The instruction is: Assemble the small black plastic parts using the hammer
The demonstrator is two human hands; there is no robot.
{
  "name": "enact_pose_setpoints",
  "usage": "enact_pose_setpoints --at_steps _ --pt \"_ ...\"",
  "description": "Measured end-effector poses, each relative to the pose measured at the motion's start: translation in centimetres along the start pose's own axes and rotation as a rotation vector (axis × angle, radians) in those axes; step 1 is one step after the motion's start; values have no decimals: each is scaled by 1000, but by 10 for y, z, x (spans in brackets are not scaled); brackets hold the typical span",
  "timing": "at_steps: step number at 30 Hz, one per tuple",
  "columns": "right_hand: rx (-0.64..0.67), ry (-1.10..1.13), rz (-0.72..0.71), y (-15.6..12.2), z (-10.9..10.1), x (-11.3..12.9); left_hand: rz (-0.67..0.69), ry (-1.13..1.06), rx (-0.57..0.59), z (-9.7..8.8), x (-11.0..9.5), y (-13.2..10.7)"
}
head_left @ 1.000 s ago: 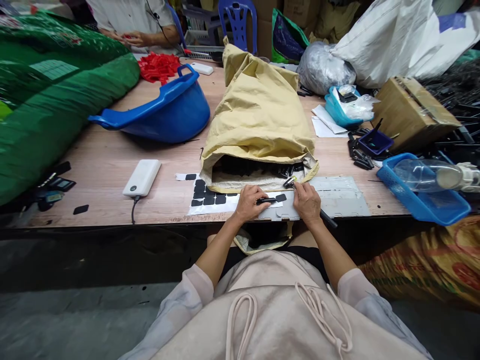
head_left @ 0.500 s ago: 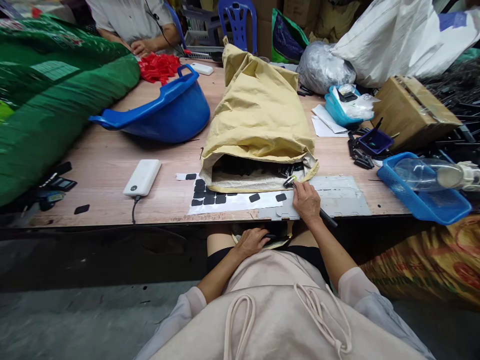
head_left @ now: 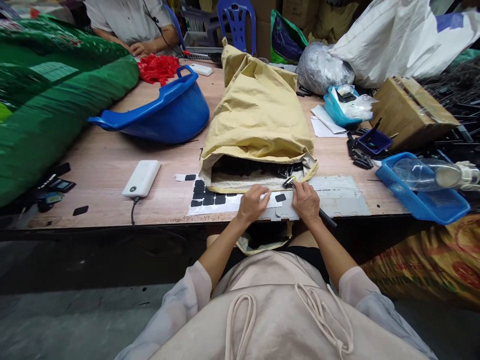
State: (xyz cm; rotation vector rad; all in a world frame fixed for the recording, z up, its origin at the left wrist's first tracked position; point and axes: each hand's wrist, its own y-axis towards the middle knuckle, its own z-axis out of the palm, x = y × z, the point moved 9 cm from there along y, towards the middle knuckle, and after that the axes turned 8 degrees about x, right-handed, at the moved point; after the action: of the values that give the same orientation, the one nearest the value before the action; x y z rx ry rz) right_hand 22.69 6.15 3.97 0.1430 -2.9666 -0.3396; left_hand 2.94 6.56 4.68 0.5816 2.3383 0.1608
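My right hand is closed around a black rod with a shiny metal end. The rod's dark tail sticks out below the palm, past the table edge. My left hand is over a white sheet of black rounded stickers; its fingers are bent, the thumb a little apart, with nothing visible in them. A single black sticker lies between the hands. Just beyond them a yellow sack lies with its mouth towards me, dark pieces inside. Another open bag sits on my lap.
At left are a white power bank with a cable, a blue basin and a big green sack. A blue basket with a clear bottle and a cardboard box are at right. Another person sits across the table.
My left hand has risen from the bag on my lap, where it was at a black rod, up onto the sticker sheet. My right hand stays in place with its rod.
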Motion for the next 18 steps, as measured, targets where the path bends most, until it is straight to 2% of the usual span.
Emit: enact_pose_setpoints --at_steps 2,5,8,11,14,18 --pt "-3 -11 -5 0 -1 1 -102 35 -42 -8 18 33" --pt "1 -35 -4 0 -1 2 -268 123 30 -5 33 72" --pt "20 -47 1 0 1 2 -428 241 159 3 36 90" --pt "28 -53 0 0 2 2 -503 313 249 6 33 94" --pt "12 -56 -5 0 2 3 -466 336 245 1 32 87" --pt "-3 -50 -15 0 0 3 -208 269 90 -21 24 62"
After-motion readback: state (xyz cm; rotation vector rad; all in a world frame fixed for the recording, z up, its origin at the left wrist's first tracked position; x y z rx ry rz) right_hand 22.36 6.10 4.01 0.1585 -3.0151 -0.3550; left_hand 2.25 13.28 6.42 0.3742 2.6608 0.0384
